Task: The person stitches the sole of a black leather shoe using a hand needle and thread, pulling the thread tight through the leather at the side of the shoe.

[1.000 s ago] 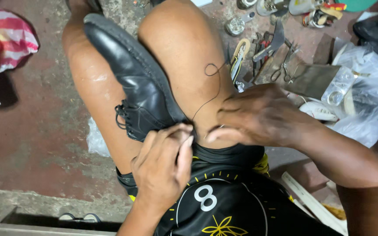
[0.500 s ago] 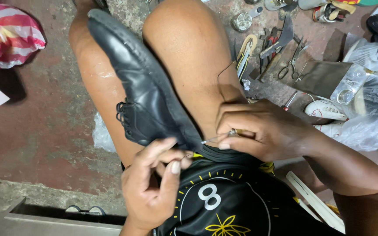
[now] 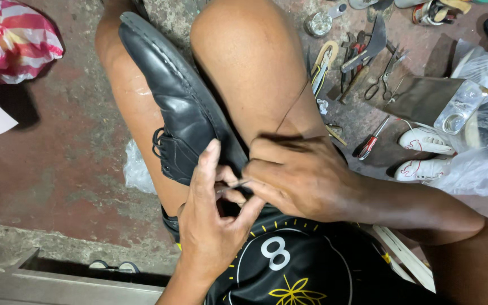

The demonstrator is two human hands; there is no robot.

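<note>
The black shoe [image 3: 184,116] lies wedged between the person's thighs. Stitching near its heel: left hand [image 3: 213,226] braces it, fingers loosely curled; right hand [image 3: 297,178] pinches a needle [image 3: 238,183], thread [image 3: 292,110] trailing. Next calls for a steady pull.

Shoe [image 3: 182,107] lies between the knees, heel end under both hands [image 3: 216,226] [image 3: 300,181]. Tools [image 3: 368,62] lie on the floor [image 3: 46,158] at right; bag [image 3: 12,39] at the far left corner.
</note>
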